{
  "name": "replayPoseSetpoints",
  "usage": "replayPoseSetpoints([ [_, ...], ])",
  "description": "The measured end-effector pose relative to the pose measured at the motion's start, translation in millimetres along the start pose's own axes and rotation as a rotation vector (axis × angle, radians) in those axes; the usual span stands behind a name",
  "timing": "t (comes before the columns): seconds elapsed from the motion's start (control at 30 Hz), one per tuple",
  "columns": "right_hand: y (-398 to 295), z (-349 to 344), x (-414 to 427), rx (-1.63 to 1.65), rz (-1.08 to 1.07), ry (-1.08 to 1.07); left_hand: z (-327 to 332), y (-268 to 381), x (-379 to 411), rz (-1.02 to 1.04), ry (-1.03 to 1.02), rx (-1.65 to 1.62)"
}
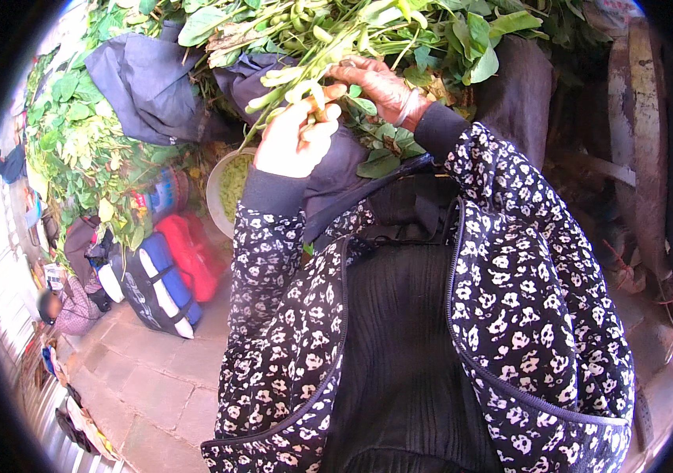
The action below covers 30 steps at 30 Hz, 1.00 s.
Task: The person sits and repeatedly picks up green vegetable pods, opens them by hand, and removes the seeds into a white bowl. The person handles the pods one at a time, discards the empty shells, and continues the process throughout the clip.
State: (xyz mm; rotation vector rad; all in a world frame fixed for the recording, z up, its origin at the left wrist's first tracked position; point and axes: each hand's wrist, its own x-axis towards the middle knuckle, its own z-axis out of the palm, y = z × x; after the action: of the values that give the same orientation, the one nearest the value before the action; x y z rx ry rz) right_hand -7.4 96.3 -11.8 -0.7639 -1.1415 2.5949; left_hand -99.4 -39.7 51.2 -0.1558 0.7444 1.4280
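Green bean pods [282, 88] hang on cut leafy stalks that lie over my lap at the top of the view. My left hand [304, 133] has its fingers closed around some pods and the stalk beside them. Just right of it, my right hand [375, 86] reaches into the same stalks, fingertips bent on them; whether it grips a stalk is hard to tell. Below and left of my left hand, partly behind my sleeve, a white bucket [213, 192] holds light green beans or pods.
Heaped leafy plants [85, 148] stand at the left. Below them are a red bag [191, 254] and a blue, white and black bag [156, 290] on the paved floor [153, 408]. A person [76, 307] is at far left. Worn wooden posts [647, 136] rise at right.
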Motion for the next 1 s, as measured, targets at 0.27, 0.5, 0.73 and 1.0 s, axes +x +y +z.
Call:
replayPoseSetpoints([
  [0.27, 29, 0, -6, 0.247, 0.094, -0.234, -13, 1, 4, -0.112, 0.042, -0.181],
  [0.5, 14, -12, -17, -0.079, 0.085, -0.128, -25, -1, 4, -0.077, -0.028, -0.037],
  [0.73, -3, 1, -9, -0.582, -0.345, 0.004, -43, -19, 27, 0.306, 0.219, 0.559],
  [1.0, -24, 8, -29, -0.24, -0.013, 0.042, -33, -44, 71, 0.706, 0.304, 0.445],
])
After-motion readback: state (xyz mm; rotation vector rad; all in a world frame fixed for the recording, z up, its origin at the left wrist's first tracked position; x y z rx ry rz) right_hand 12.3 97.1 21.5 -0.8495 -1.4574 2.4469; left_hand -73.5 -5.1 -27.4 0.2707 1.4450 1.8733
